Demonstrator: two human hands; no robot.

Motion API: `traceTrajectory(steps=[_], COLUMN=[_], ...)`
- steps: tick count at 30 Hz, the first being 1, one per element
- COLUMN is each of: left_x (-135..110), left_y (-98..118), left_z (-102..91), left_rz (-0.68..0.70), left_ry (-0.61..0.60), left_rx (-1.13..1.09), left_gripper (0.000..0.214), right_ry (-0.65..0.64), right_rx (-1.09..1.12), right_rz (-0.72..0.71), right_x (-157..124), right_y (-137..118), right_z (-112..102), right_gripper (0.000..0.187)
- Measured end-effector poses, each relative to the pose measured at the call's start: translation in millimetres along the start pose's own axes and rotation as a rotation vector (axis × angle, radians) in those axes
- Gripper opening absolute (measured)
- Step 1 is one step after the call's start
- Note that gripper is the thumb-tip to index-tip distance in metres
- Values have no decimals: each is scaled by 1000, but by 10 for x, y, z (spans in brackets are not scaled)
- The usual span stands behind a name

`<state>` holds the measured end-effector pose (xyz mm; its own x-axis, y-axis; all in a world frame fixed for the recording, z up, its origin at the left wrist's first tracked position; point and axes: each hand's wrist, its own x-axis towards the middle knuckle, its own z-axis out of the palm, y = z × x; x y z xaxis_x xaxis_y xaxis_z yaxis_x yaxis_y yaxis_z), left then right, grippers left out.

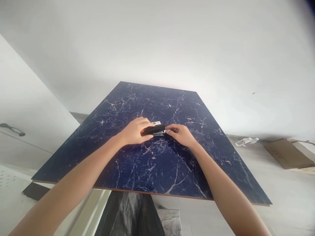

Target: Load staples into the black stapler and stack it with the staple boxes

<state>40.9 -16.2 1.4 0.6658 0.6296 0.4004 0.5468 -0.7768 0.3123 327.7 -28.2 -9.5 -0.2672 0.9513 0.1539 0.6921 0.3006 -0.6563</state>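
1. **Left hand (135,131).** My fingers (145,123) are clenched over the top of the stapler (153,129), wrapped around its black body near the orange-tipped end.
2. **Right hand (178,135).** My fingers (172,128) are curled in and touch the stapler's silver metal end; I cannot tell how firmly they grip it.
3. **Stapler.** It lies flat and roughly crosswise between my hands, resting on the slab near its middle. A white printed slip (156,123) shows just behind it, its lower part hidden by the stapler.
4. **Slab.** The dark blue slab (147,105) has pale marble-like veining and a thin brown edge on the side nearest me.
5. **Below the near edge.** Dark mottled fabric (128,213) hangs beside a grey stone-patterned panel (171,223).
6. **Right background.** A clear plastic bottle (246,141) lies on the pale floor (283,203), near a flattened cardboard piece (287,154).
7. **Left background.** A white cabinet door (29,137) carries a dark handle (12,129).
8. **Far background.** A white wall (157,42) fills the top of the view.
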Motion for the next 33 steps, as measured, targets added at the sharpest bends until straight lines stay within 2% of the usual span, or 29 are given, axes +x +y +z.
traceTrajectory(steps=[4, 8, 13, 16, 20, 25, 28, 33], left_x=[-10, -16, -16, -19, -21, -18, -17, -20], left_y=[-43, -74, -63, -65, -70, -56, -47, -48], left_z=[82, 86, 79, 86, 86, 75, 75, 77], left_rz=[-19, 5, -2, -13, -22, -30, -30, -31], left_ry=[6, 46, 45, 46, 43, 26, 35, 48], left_rx=[-15, -16, -20, -26, -35, -31, -30, -28], left_gripper=[42, 39, 39, 39, 39, 40, 39, 38], right_ry=[40, 116, 158, 131, 70, 92, 87, 112], right_rx=[101, 185, 437, 494, 513, 709, 666, 409], right_rz=[43, 51, 152, 219, 209, 252, 262, 237], right_x=[30, 52, 37, 16, -2, -9, -12, -8], right_y=[32, 50, 58, 29, -64, -130, -105, -82], right_z=[29, 32, -36, -89, -99, -58, -54, -68], right_gripper=[23, 26, 28, 30, 28, 27, 31, 28])
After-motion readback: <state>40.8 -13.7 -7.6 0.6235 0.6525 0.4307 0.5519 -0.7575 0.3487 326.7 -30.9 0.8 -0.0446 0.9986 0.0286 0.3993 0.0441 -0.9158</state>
